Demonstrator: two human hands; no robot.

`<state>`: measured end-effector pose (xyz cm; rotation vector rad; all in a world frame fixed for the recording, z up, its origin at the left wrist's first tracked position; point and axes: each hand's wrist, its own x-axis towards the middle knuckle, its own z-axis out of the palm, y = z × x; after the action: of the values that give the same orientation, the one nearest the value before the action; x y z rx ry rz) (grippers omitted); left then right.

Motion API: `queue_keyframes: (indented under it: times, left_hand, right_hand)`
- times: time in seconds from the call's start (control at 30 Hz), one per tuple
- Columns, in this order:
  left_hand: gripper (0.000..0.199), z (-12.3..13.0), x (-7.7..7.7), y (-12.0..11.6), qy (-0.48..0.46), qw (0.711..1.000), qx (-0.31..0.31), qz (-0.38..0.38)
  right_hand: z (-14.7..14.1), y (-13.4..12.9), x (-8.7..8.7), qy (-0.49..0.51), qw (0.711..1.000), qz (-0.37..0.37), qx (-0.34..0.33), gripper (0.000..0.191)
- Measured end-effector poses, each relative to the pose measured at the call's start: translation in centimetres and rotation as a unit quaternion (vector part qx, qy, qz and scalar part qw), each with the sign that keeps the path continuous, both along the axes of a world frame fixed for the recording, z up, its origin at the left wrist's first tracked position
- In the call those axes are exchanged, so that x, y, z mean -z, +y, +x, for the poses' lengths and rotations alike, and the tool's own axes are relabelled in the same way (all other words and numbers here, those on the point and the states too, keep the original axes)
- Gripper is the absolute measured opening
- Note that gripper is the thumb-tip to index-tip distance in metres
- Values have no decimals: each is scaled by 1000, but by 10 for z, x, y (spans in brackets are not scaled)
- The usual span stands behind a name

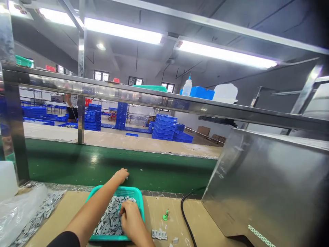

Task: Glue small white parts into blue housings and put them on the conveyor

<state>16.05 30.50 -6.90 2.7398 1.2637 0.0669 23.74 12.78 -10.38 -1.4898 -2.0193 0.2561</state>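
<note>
Your left hand extends past the far edge of the green basket, over the green belt; a pale speck shows by its fingertips, and you cannot tell whether its grip holds it. Your right hand curls over the small gray parts inside the basket, its grip hidden. On the counter, a short row of gray pieces lies right of the basket, near the black cable.

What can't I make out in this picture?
All in the head view:
- Whether the left hand holds anything: too small to tell.
- What the right hand may grip: its own curled fingers hide it.
- The green basket's floor: covered by grey parts.
- The white container's far side: cut off by the left edge.
</note>
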Motion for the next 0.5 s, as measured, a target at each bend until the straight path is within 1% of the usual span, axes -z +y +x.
queue_keyframes:
  times: [0.1, 0.23, 0.3, 0.37, 0.43, 0.5]
  left_hand:
    - [29, -6, 0, 1, 6, 997, -73, -11]
    - [30, -35, 1, -4, -48, 986, -156, -36]
    - [29, -51, -3, -7, -101, 976, -187, -49]
    - [29, -63, -10, -10, -172, 961, -207, -66]
    - [28, -72, -21, -14, -256, 938, -215, -93]
    - [28, -77, -33, -24, -345, 906, -210, -130]
  right_hand:
    - [0, -1, 0, 6, 1000, 3, -2, 30]
    - [1, 0, 0, 21, 1000, -9, -20, 29]
    - [1, 0, -2, 34, 999, -13, -28, 29]
    - [1, 0, -3, 54, 998, -17, -36, 30]
    - [1, 0, -6, 80, 996, -22, -36, 30]
    - [1, 2, -9, 116, 992, -30, -31, 27]
